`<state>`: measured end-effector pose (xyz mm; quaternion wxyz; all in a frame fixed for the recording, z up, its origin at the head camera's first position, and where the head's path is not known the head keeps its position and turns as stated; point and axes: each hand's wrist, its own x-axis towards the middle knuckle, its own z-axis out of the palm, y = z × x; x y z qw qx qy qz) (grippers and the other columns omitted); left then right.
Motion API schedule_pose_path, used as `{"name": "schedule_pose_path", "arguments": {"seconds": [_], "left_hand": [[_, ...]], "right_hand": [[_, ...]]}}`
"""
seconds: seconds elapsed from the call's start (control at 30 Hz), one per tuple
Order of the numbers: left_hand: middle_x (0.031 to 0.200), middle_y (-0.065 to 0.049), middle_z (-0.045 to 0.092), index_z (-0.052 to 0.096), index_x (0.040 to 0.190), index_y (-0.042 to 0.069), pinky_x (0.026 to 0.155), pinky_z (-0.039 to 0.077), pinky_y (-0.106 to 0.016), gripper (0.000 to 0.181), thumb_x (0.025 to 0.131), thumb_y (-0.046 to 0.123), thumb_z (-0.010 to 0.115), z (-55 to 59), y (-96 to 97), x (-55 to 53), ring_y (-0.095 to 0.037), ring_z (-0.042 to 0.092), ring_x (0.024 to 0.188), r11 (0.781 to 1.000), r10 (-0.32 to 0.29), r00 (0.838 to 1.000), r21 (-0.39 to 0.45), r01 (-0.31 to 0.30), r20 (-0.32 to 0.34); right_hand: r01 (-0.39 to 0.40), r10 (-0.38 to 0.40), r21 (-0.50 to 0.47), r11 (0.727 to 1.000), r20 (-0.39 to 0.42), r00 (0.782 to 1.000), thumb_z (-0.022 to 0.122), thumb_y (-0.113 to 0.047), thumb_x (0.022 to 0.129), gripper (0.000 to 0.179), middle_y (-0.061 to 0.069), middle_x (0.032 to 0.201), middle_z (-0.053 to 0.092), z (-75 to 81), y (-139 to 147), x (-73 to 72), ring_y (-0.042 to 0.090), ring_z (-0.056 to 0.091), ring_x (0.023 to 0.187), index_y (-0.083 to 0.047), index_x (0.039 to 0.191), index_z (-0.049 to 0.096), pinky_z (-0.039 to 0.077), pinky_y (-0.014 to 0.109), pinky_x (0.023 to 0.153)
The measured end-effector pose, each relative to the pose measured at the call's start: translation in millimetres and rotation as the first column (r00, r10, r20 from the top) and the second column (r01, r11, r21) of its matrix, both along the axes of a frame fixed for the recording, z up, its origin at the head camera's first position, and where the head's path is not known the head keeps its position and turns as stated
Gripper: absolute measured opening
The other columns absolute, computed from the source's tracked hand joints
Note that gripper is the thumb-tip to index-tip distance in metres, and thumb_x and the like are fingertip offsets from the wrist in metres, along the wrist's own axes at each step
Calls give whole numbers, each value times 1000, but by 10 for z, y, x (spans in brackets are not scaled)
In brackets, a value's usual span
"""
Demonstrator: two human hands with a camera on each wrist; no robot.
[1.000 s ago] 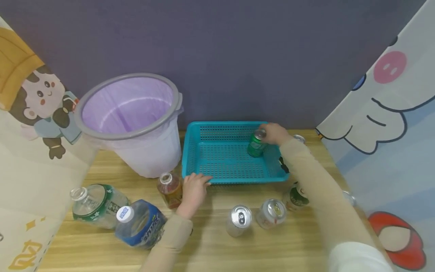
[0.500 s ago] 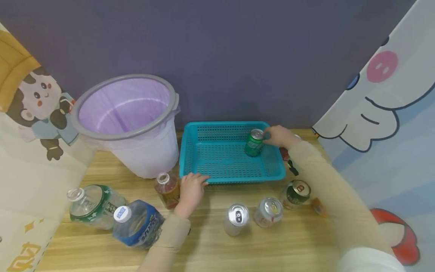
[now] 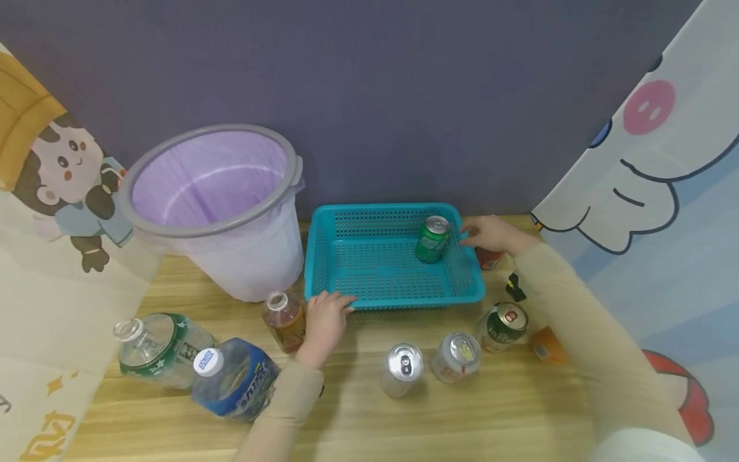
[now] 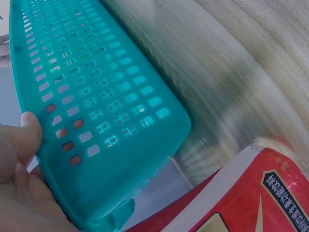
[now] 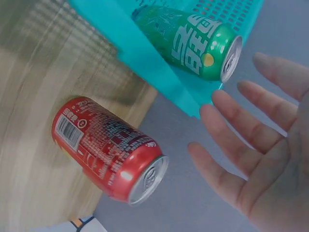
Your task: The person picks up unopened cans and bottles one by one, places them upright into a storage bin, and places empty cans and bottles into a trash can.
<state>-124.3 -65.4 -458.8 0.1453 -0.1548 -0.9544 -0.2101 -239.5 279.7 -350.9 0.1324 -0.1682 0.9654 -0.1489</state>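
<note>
A green soda can (image 3: 432,239) stands upright inside the turquoise perforated basket (image 3: 392,303), near its right end. My right hand (image 3: 491,233) is just past the basket's right rim, apart from the can; its fingers are spread with nothing in them, as the right wrist view shows. Beside the basket stands a red soda can (image 5: 108,150), mostly hidden by that hand in the head view. At the basket's front left corner my left hand (image 3: 326,324) pinches the rim, its thumb (image 4: 31,133) against the outer wall.
A lined bin (image 3: 248,256) stands behind left. On the wooden table are a small bottle (image 3: 285,324), two large bottles, a silver can (image 3: 402,370), a white can (image 3: 456,358), a dark green can (image 3: 502,327) and an orange item (image 3: 547,346). A grey wall rises behind.
My right hand has let go of the green can inside the basket and moved right, over the rim, towards the red can. The left hand stays on the basket's corner.
</note>
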Motion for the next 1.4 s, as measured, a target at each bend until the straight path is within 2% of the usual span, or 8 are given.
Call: {"name": "schedule_pose_path", "arguments": {"seconds": [0.37,0.53,0.63,0.73,0.9,1.13,1.23,1.4], "left_hand": [[87,-1,70,75,99,17,71,37,-34,17,83,17,70,-26,8,-9,-18,54,74,1000,-6,1000,-5,6,-4],[87,-1,70,75,99,17,71,37,-34,17,83,17,70,-26,1,-14,-17,53,73,1000,-7,1000,0,7,0],[86,-1,70,75,99,17,72,38,-34,17,83,17,70,-27,-5,-20,-18,53,74,1000,-5,1000,-1,5,-1],[87,-1,70,75,99,17,72,38,-34,18,82,17,70,-25,-7,-22,-18,53,74,1000,-5,1000,-1,5,-1],[86,-1,70,74,99,17,73,38,-34,18,82,18,70,-17,-1,-19,-18,54,75,1000,-2,1000,-2,2,-3],[86,0,70,75,100,17,73,38,-34,18,82,18,70,-28,0,-24,-18,54,75,1000,7,1000,-6,-7,2],[86,0,70,75,100,18,72,38,-34,18,82,18,70,-33,-1,-24,-17,53,74,1000,8,1000,-12,-8,-2],[85,-2,69,75,98,16,71,38,-34,17,81,17,71,-55,-6,-24,-18,52,72,1000,-1,1000,8,1,-19]], "right_hand": [[4,-4,10,1000,5,1000,59,-22,92,38,24,107,66,-93,115,101,37,63,97,5,119,58,50,49,83],[9,-6,-37,999,72,997,58,-18,93,40,26,104,65,-115,158,109,27,67,78,10,121,55,54,40,70],[3,1,-46,999,91,996,57,-18,93,40,22,99,66,-142,186,108,20,65,71,10,122,55,54,38,70],[-1,4,-46,999,60,998,59,-19,92,37,15,92,67,-174,214,99,18,63,75,8,118,59,52,41,74],[-1,1,-69,998,5,1000,60,-18,91,35,17,98,67,-225,270,85,23,63,82,7,115,62,51,43,76],[38,-36,-111,993,20,999,58,-15,92,25,15,94,65,-242,364,123,24,62,80,6,105,66,50,37,70],[45,-45,-82,996,2,999,58,-17,92,24,17,95,65,-266,412,123,29,61,86,4,101,66,49,44,75],[92,-92,-43,995,2,996,58,-22,92,30,23,104,63,-293,456,142,37,58,94,4,105,64,45,52,81]]}}
